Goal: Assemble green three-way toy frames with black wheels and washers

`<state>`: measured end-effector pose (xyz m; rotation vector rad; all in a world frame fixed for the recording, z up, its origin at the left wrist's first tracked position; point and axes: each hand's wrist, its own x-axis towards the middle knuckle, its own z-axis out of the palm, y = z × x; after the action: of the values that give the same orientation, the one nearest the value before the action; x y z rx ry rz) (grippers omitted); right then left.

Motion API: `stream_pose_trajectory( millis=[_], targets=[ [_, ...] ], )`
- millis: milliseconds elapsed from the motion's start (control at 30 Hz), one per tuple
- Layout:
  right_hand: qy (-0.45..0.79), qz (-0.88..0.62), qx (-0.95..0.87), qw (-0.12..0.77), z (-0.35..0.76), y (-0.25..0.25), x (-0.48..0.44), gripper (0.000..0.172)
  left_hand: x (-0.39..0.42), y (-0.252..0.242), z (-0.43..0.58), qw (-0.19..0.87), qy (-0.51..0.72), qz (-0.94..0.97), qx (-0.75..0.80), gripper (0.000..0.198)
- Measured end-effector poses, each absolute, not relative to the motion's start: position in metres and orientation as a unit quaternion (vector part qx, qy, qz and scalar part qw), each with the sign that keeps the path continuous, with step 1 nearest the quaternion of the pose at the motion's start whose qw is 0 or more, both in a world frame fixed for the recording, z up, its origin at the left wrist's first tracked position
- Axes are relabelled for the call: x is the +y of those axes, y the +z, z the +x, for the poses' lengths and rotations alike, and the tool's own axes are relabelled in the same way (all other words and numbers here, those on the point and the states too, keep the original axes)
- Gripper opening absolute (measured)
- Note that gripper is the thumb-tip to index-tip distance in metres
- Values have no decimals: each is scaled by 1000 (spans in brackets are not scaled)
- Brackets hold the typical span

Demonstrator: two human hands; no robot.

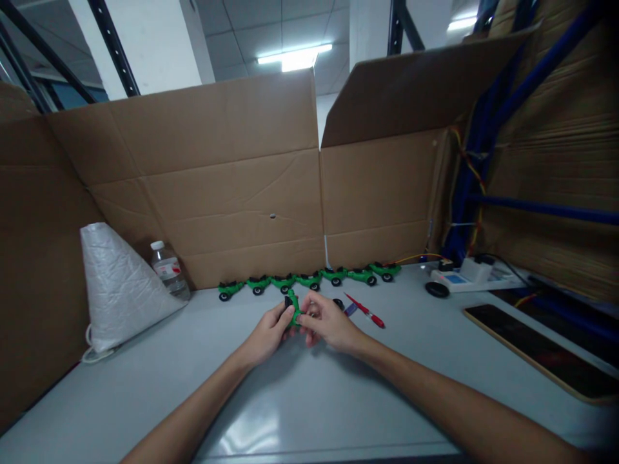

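Over the middle of the table, a small green toy vehicle (294, 304) with black parts is tilted up between both hands. My left hand (265, 333) grips it from the left, thumb pressed against its side. From the right, my right hand (333, 323) pinches its lower end; the fingertips partly cover that end, and a small part among them cannot be made out. Just behind the right hand lie a dark round piece (338, 302) and a small purple-blue item (351, 310). A red screwdriver (366, 312) rests to the right of them.
Several green toy vehicles (283, 282) line the foot of the cardboard wall (232, 212). At left stand a silvery bag (116, 296) and a water bottle (169, 270). To the right are a black disc (437, 290), a power strip (496, 278) with cables and a phone (541, 351).
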<state>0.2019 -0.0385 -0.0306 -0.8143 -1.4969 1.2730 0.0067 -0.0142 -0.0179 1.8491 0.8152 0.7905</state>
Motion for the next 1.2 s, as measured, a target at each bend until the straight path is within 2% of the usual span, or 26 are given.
stream_pose_trajectory(
  millis=[267, 833, 1067, 1200],
  targets=[
    [481, -350, -639, 487, 201, -33, -42, 24, -18, -16, 6, 445, 311, 774, 325, 49],
    [493, -312, -638, 503, 202, -27, -39, 35, -14, -15, 12, 520, 353, 693, 354, 58],
    [506, -335, -627, 488, 202, -35, -35, 27, -19, -12, 12, 456, 367, 732, 349, 50],
    [520, -330, -614, 493, 201, -36, -35, 28, -20, -13, 12, 442, 369, 733, 362, 49]
  ],
)
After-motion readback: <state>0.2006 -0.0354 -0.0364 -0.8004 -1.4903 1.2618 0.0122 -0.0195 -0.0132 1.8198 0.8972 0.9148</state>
